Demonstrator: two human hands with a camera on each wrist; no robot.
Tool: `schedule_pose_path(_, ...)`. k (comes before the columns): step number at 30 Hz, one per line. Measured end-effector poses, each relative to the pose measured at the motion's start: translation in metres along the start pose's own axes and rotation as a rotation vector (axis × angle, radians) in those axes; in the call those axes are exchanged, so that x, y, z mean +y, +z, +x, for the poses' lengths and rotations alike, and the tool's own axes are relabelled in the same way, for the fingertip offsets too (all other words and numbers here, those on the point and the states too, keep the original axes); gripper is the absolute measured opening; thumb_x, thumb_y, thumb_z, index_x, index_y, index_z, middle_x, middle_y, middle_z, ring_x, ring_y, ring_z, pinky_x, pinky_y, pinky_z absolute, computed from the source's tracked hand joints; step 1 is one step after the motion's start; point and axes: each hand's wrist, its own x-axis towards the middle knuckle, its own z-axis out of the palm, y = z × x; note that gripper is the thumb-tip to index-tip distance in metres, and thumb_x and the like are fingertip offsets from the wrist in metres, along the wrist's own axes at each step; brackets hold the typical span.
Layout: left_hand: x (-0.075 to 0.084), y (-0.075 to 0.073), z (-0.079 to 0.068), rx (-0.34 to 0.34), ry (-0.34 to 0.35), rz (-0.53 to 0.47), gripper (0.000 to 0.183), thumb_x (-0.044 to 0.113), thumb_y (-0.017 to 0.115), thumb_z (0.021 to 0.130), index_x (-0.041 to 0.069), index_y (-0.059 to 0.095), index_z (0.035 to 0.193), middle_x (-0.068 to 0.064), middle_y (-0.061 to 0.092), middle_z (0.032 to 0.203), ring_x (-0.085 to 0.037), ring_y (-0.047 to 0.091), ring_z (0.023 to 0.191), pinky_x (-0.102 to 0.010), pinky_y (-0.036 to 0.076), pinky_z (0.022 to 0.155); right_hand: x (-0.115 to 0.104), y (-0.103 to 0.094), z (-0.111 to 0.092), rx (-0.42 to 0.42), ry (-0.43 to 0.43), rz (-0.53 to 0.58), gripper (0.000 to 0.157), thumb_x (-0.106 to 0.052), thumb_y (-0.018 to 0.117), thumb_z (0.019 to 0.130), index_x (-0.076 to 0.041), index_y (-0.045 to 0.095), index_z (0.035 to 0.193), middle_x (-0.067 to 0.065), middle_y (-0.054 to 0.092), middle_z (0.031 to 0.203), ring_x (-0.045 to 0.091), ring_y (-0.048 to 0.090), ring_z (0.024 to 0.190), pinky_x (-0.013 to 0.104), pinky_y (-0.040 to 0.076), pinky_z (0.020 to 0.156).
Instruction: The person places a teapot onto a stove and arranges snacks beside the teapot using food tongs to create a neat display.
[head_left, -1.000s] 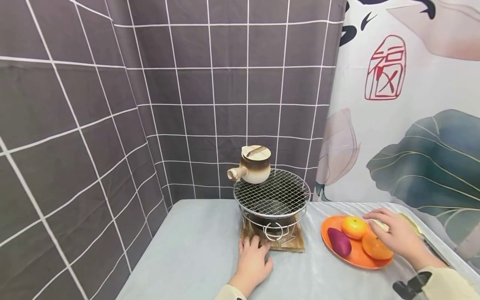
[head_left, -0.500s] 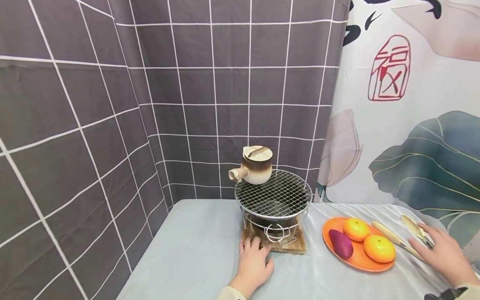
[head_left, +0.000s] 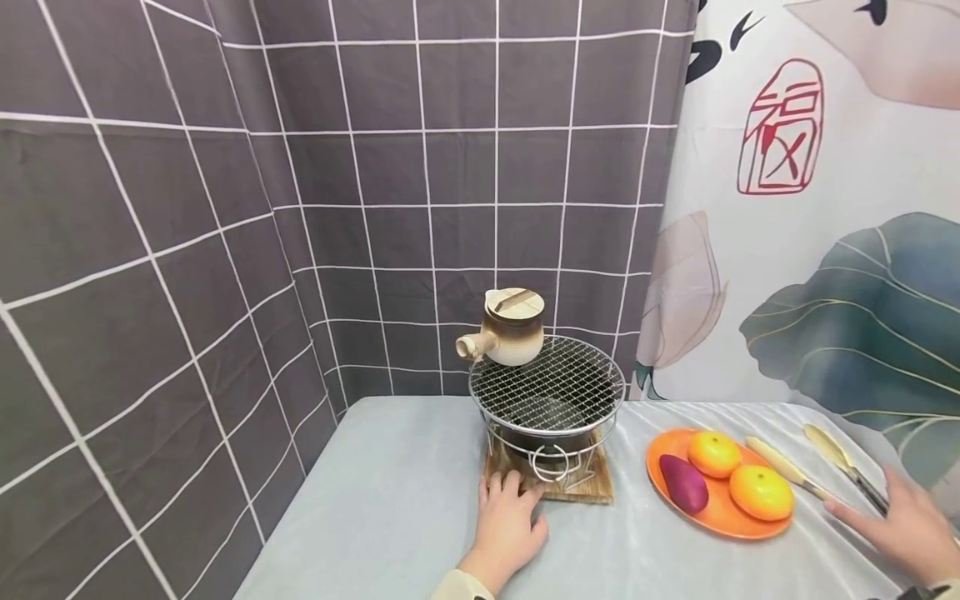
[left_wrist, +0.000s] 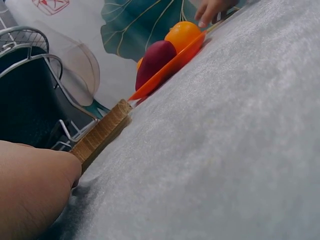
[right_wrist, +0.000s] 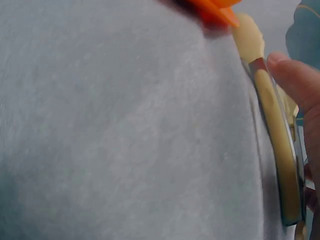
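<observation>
My left hand (head_left: 507,529) rests at the front edge of a square wooden board (head_left: 588,485), fingertips on its near left corner. In the left wrist view, the hand (left_wrist: 37,187) lies against the end of the board (left_wrist: 102,134). A pair of tongs (head_left: 787,467) with beige tips and metal handles lies spread on the table at right. My right hand (head_left: 911,529) is at the handles, thumb and fingers apart. In the right wrist view, the thumb (right_wrist: 290,75) is just beside the near arm of the tongs (right_wrist: 277,150), and the other fingers are partly hidden behind it.
On the board stands a wire-frame stove (head_left: 551,433) topped by a round mesh grill (head_left: 573,375). A small lidded clay pot (head_left: 517,342) with a side handle sits on it. An orange plate (head_left: 720,518) holds a purple sweet potato (head_left: 684,483) and two oranges (head_left: 761,492).
My right hand has moved from over the plate, rightward and toward me, to the handles of the tongs, uncovering the oranges. My left hand stays at the board.
</observation>
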Motion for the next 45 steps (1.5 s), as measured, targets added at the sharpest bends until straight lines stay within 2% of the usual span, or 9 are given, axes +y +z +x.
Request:
schedule_pose_path(2,0.0,0.001,0.0,0.007,0.002,-0.003,0.038,0.035,0.063,0.071,0.031,0.066,0.109,-0.005,0.05,0.105,-0.032,0.045,0.105,-0.062,0.029,0.089,0.006,0.004,0.0,-0.037,0.031,-0.02,0.119,-0.061,0.062,0.072,0.024,0.003,0.13,0.047,0.023,0.111,0.061,0.027,0.1,0.068,0.029,0.082)
schedule_pose_path(4,-0.001,0.001,0.0,0.005,-0.001,-0.005,0.039,0.034,0.063,0.071,0.031,0.066,0.11,-0.004,0.049,0.105,-0.031,0.045,0.105,-0.062,0.029,0.09,0.01,0.006,0.0,-0.067,0.036,-0.064,0.117,-0.064,0.06,0.072,0.027,0.012,0.126,0.046,0.027,0.104,0.06,0.032,0.095,0.066,0.032,0.08)
schedule_pose_path(7,-0.002,0.002,0.0,-0.014,-0.014,-0.004,0.04,0.035,0.063,0.072,0.031,0.065,0.112,-0.004,0.049,0.107,-0.031,0.044,0.107,-0.061,0.027,0.091,0.013,0.007,0.002,-0.076,-0.003,-0.141,0.108,-0.066,0.057,0.073,0.028,0.026,0.117,0.045,0.035,0.093,0.057,0.039,0.086,0.063,0.035,0.075)
schedule_pose_path(11,-0.002,0.002,-0.001,-0.033,-0.016,-0.003,0.04,0.036,0.061,0.073,0.031,0.064,0.113,-0.004,0.048,0.107,-0.031,0.043,0.108,-0.061,0.027,0.092,0.015,0.009,0.002,-0.078,-0.025,-0.228,0.098,-0.065,0.054,0.076,0.026,0.035,0.105,0.041,0.039,0.087,0.054,0.041,0.081,0.06,0.035,0.073)
schedule_pose_path(22,-0.002,0.001,0.001,-0.02,-0.011,-0.002,0.039,0.035,0.061,0.073,0.031,0.065,0.112,-0.004,0.049,0.105,-0.031,0.044,0.106,-0.061,0.028,0.092,0.019,0.013,0.003,-0.051,-0.038,-0.241,0.091,-0.061,0.054,0.079,0.026,0.037,0.097,0.039,0.037,0.084,0.053,0.038,0.083,0.059,0.031,0.076)
schedule_pose_path(25,-0.001,0.001,0.0,-0.008,-0.006,-0.007,0.038,0.035,0.062,0.072,0.031,0.066,0.11,-0.004,0.049,0.104,-0.031,0.044,0.105,-0.061,0.028,0.091,0.02,0.014,0.001,-0.045,-0.017,-0.251,0.091,-0.059,0.056,0.079,0.027,0.034,0.103,0.04,0.036,0.088,0.055,0.038,0.085,0.059,0.033,0.076)
schedule_pose_path(29,-0.001,0.002,0.0,0.002,-0.003,-0.009,0.038,0.035,0.062,0.072,0.031,0.066,0.11,-0.004,0.049,0.104,-0.03,0.044,0.104,-0.061,0.028,0.09,0.022,0.012,-0.002,0.018,-0.019,-0.238,0.09,-0.052,0.059,0.08,0.027,0.03,0.11,0.042,0.032,0.094,0.059,0.037,0.086,0.061,0.034,0.075)
schedule_pose_path(38,-0.002,0.003,0.0,0.0,-0.005,0.0,0.039,0.034,0.063,0.071,0.031,0.066,0.11,-0.004,0.049,0.105,-0.031,0.044,0.105,-0.061,0.028,0.091,0.024,-0.01,-0.001,0.11,-0.144,-0.143,0.091,-0.056,0.055,0.081,0.028,0.033,0.108,0.047,0.034,0.088,0.058,0.038,0.084,0.063,0.032,0.072)
schedule_pose_path(45,0.0,0.003,0.0,0.05,0.009,-0.01,0.037,0.031,0.065,0.069,0.03,0.067,0.105,-0.004,0.048,0.1,-0.032,0.045,0.101,-0.063,0.03,0.088,0.017,-0.027,0.002,0.008,-0.056,-0.168,0.097,-0.064,0.047,0.082,0.024,0.026,0.116,0.04,0.034,0.094,0.053,0.037,0.092,0.059,0.035,0.077)
